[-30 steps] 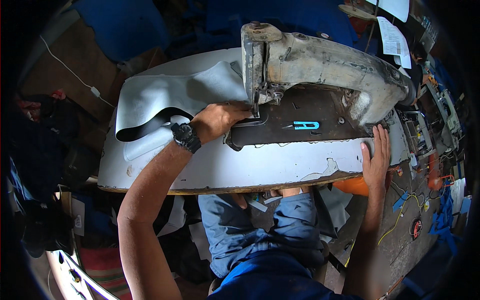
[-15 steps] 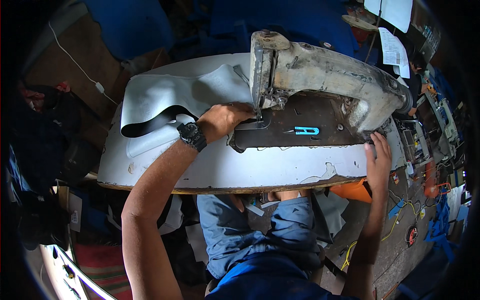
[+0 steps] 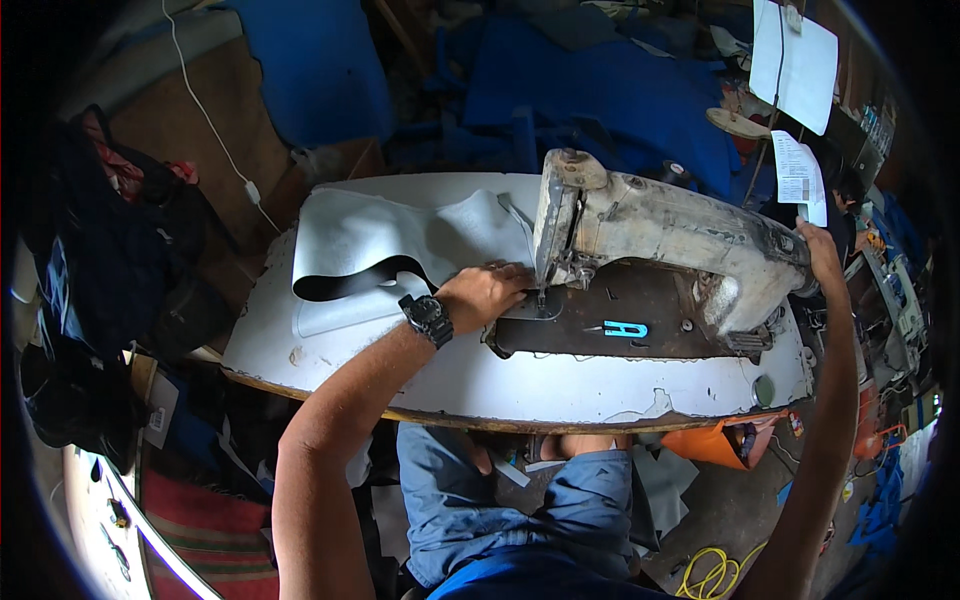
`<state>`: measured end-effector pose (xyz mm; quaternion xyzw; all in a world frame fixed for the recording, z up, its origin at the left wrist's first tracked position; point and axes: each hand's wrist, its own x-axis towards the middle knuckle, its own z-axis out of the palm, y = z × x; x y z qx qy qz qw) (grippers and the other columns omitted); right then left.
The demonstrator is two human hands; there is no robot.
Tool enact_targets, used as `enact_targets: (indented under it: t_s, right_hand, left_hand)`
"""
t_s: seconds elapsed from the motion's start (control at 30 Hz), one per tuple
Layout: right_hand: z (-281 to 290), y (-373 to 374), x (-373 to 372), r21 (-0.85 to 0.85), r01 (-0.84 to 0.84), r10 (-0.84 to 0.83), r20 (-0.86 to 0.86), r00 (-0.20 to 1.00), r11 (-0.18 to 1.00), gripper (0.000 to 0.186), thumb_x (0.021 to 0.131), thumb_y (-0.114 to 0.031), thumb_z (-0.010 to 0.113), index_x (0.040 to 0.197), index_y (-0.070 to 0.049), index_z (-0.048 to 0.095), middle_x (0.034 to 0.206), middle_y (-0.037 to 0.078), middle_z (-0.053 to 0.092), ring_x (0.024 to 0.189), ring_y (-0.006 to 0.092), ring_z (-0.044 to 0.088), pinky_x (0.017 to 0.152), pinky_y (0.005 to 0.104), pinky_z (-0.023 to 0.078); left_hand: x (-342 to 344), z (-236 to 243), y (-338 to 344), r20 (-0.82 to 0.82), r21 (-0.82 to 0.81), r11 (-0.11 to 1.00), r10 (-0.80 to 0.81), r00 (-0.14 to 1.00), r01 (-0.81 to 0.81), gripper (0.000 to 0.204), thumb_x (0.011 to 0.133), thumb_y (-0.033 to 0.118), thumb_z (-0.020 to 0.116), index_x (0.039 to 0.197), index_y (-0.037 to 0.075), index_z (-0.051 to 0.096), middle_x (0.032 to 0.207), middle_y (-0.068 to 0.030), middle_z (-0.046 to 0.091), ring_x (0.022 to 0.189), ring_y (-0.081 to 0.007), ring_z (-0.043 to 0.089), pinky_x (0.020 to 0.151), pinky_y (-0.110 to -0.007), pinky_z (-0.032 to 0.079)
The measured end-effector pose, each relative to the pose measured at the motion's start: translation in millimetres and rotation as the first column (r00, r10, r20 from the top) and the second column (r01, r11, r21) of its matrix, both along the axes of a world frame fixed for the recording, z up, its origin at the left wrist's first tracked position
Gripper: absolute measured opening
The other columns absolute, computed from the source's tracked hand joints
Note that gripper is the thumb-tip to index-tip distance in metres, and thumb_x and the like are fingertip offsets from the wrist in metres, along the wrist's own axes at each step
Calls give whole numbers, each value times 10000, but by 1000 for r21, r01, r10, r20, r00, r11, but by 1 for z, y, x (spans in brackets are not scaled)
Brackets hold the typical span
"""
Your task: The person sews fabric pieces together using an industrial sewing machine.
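Observation:
A worn, paint-chipped sewing machine (image 3: 670, 220) stands on the white table, its needle end to the left. Under the needle lies the edge of a pale grey sheet of leather-like material (image 3: 370, 225), which curls over on the left and shows a black underside. Beside the presser foot, my left hand (image 3: 487, 292) presses down on this sheet with its fingers closed together. My right hand (image 3: 822, 252) is at the machine's right end, its fingers around the handwheel (image 3: 806, 280), partly hidden. Blue thread snips (image 3: 626, 329) lie on the dark machine bed under the arm.
The white tabletop (image 3: 580, 385) has a chipped front edge. A small round tin (image 3: 764, 390) sits at its right front. Papers (image 3: 798, 170) hang near a thread stand behind the handwheel. An orange piece (image 3: 705, 443) hangs below the table; yellow cable (image 3: 708, 572) lies on the floor.
My right hand has moved from the table's right corner up to the handwheel. My left hand stays on the sheet by the needle. The whole view has shifted, with the table lower.

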<state>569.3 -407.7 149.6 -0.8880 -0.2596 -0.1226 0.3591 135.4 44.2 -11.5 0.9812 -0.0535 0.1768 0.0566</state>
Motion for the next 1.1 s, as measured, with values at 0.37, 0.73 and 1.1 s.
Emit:
enact_targets:
  t_s: [0.37,0.73,1.1]
  right_hand:
    - [-13,-83,38,316,109,-149,106,983,943,421,1089,-363,632,1140,19,802,887,42,732,852,112,628,805,285,506]
    - [-78,-25,-30,354,13,-91,207,974,935,573,1141,-486,488,1162,26,745,1011,102,721,922,194,629,923,313,496]
    - [-44,-21,1,338,57,-84,66,994,940,558,1121,-443,531,1287,64,693,1123,138,747,1021,216,656,987,327,480]
  left_hand:
    - [3,7,-9,-34,272,960,72,997,-60,424,967,84,581,1382,112,660,1354,-109,678,1295,-305,620,1140,-432,500]
    - [-34,6,-18,144,401,876,228,963,-268,381,938,109,607,1285,177,747,1083,-62,673,1114,-263,619,976,-413,490]
    - [-29,7,-21,83,302,941,134,988,-153,400,937,99,606,1325,95,704,1233,-87,666,1245,-270,626,1080,-412,516]
